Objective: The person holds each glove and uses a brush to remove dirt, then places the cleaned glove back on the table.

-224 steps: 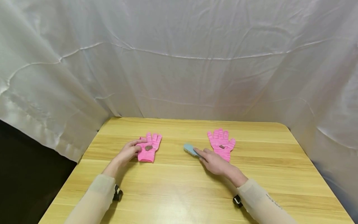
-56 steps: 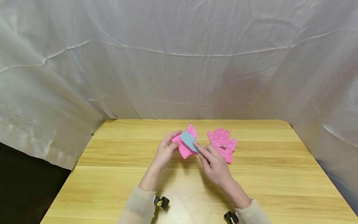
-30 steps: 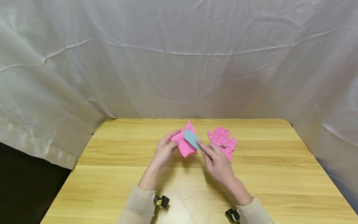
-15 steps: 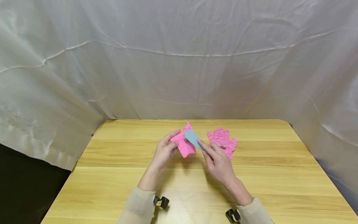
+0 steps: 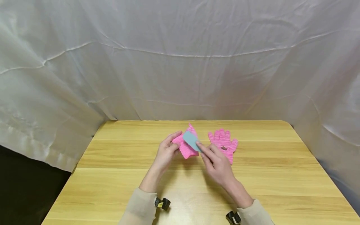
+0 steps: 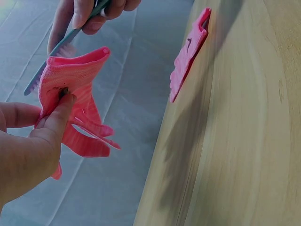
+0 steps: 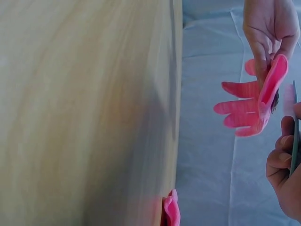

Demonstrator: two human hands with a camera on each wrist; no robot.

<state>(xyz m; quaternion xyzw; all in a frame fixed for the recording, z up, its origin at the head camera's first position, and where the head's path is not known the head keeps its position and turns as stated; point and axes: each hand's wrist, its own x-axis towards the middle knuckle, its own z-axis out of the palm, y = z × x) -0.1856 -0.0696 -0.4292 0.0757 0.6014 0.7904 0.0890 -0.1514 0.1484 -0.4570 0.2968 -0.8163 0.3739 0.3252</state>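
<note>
My left hand [image 5: 165,153] pinches a pink knit glove [image 5: 187,152] between thumb and fingers, lifted off the table with its cuff toward me. A dark patch [image 7: 275,101] marks the glove's palm; in the head view the brush hides it. My right hand [image 5: 220,167] grips a light blue brush [image 5: 190,139], index finger stretched along its back. The bristles [image 6: 66,50] face the glove, and the brush head overlaps it in the head view. A second pink glove [image 5: 218,142] lies flat to the right, fingers pointing away, with a brown patch [image 5: 224,148] on it.
The wooden table [image 5: 112,187] has a far edge against a hanging silvery-grey curtain [image 5: 180,84]. Black wrist cameras [image 5: 163,203] are strapped at both sleeves. A dark area [image 5: 28,184] lies beyond the table's left edge.
Since the earliest frame, my left hand has lifted the glove and brought it right to the middle. My right hand has moved the brush onto it; lately the brush shifts slightly back and forth over the patch.
</note>
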